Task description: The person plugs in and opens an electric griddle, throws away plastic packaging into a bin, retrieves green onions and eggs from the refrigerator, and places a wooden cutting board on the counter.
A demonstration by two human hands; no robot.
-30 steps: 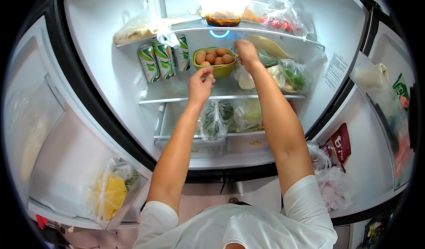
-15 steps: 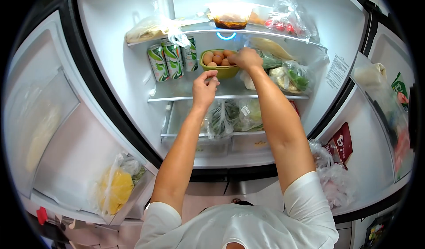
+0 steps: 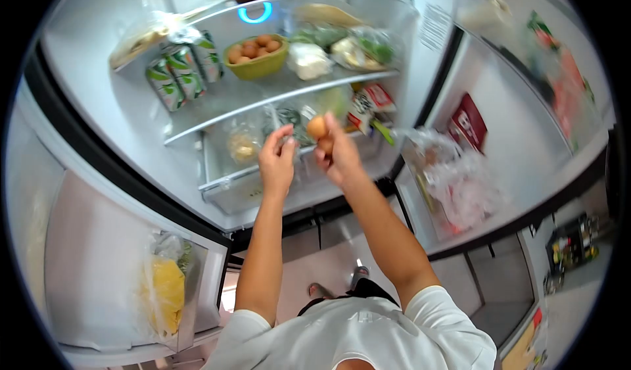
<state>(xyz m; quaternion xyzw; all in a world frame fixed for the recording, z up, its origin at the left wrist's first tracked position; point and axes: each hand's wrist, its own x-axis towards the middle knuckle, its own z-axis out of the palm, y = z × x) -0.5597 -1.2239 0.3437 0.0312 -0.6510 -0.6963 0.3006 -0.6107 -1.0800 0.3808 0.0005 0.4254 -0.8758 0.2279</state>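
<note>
My right hand [image 3: 344,156] is closed on a brown egg [image 3: 317,127], out in front of the fridge shelves. Lower in the same grip a second egg [image 3: 325,145] shows, partly covered by my fingers. To its left is my left hand [image 3: 276,162], empty, its fingers loosely bent and its thumb apart from them. The hands do not touch each other. A green basket [image 3: 257,67] on the middle shelf holds several brown eggs [image 3: 252,46]. Motion blurs the view slightly.
Green-and-white cans [image 3: 184,74] stand left of the basket; bagged vegetables [image 3: 363,49] lie to its right. Below is a drawer [image 3: 227,173] with bagged food. The left door [image 3: 92,252] and right door [image 3: 519,100] stand wide, both carrying bags.
My right hand has come out of the basket, down and toward me, with eggs in it. My left hand has moved slightly down and left. The view has turned downward and right.
</note>
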